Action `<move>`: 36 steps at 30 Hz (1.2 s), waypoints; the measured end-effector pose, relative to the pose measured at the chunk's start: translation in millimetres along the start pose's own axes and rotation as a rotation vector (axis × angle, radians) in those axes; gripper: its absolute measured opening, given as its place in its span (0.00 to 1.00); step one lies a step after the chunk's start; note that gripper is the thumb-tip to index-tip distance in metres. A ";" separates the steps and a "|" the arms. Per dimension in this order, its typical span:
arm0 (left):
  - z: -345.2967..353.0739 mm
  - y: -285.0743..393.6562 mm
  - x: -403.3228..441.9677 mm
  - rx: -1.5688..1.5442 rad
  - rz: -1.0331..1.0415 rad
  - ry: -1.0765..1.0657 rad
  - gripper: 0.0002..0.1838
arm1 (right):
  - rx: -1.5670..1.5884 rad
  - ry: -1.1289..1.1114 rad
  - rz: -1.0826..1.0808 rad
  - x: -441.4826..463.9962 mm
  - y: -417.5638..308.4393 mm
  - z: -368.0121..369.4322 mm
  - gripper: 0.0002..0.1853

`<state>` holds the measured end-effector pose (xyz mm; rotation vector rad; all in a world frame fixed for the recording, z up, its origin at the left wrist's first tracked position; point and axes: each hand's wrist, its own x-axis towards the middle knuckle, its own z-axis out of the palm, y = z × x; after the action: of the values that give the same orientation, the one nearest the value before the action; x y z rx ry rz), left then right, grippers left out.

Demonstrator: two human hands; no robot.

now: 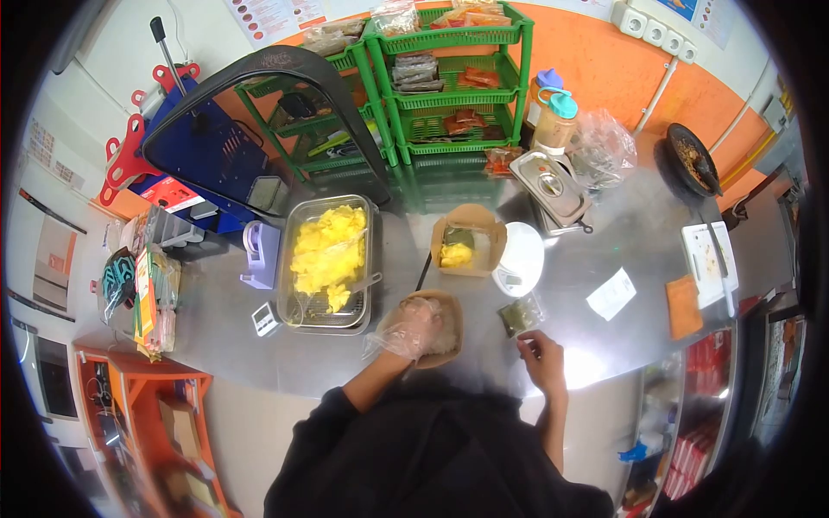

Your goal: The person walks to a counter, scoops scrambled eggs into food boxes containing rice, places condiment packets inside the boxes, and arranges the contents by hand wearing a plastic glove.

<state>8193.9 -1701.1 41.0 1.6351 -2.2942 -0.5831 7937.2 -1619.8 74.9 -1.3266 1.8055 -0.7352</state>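
My left hand (418,330), in a clear plastic glove, reaches into a brown paper box (453,341) with what looks like white rice. The glove and the box hide its fingertips. My bare right hand (542,358) is just above the counter, fingers loosely bent and apart, beside a small clear packet of something dark green (522,317). I cannot tell whether they touch. A second open paper box (485,231) holds scrambled egg (456,255) and a dark green packet. To the left, a steel tray (370,293) carries a heap of yellow scrambled egg (332,246) and a utensil handle.
A white kitchen scale (521,259), a paper slip (611,294) and a steel lidded container (551,186) lie to the right. Green shelves (453,104) and a blue machine (216,155) stand behind. A tape dispenser (259,255) and timer (265,319) sit left.
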 end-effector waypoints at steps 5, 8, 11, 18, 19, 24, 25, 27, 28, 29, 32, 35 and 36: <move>-44.2 25.1 -7.5 -0.329 -0.240 -0.083 0.12 | 0.008 0.003 -0.020 0.6 0.1 1.2 0.08; -64.0 25.1 -20.8 -0.842 -0.321 -0.084 0.12 | -0.010 -0.010 -0.029 1.1 -2.2 1.0 0.08; -88.7 5.5 -35.6 -1.039 -0.276 0.058 0.09 | -0.024 0.002 -0.015 3.5 -1.5 3.8 0.07; -123.5 -85.0 -51.2 -0.276 -0.521 0.449 0.08 | -0.020 -0.051 -0.057 8.1 -12.3 4.5 0.07; -121.1 -97.4 -52.0 -0.080 -0.433 0.419 0.09 | -0.019 -0.054 -0.061 8.7 -13.6 5.3 0.07; -103.1 -128.1 -53.5 0.232 -0.273 0.407 0.12 | -0.029 -0.041 -0.085 9.1 -14.4 4.7 0.07; -104.7 -128.4 -54.3 0.266 -0.251 0.381 0.12 | -0.029 -0.040 -0.084 8.8 -14.0 4.4 0.07; -107.1 -128.4 -55.2 0.301 -0.226 0.353 0.12 | -0.029 -0.035 -0.067 7.7 -13.0 4.2 0.07; -110.2 -125.9 -55.4 0.346 -0.217 0.328 0.12 | -0.028 -0.034 -0.065 7.1 -13.0 4.4 0.07; -111.9 -124.0 -55.4 0.391 -0.207 0.303 0.12 | -0.029 -0.034 -0.065 6.6 -13.2 4.5 0.07; -109.3 -120.0 -55.2 0.380 -0.373 0.287 0.06 | -0.031 -0.029 -0.075 6.3 -11.2 4.7 0.07; -104.3 -129.0 -55.4 0.233 -0.212 0.450 0.04 | -0.043 -0.029 -0.067 5.5 -12.5 2.7 0.07; -104.2 -132.7 -56.1 0.230 -0.207 0.447 0.04 | -0.052 -0.032 -0.049 5.0 -13.7 1.9 0.07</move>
<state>8368.8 -1703.6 72.3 1.8911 -1.9327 0.0201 7945.0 -1628.6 83.7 -1.4133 1.7827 -0.6932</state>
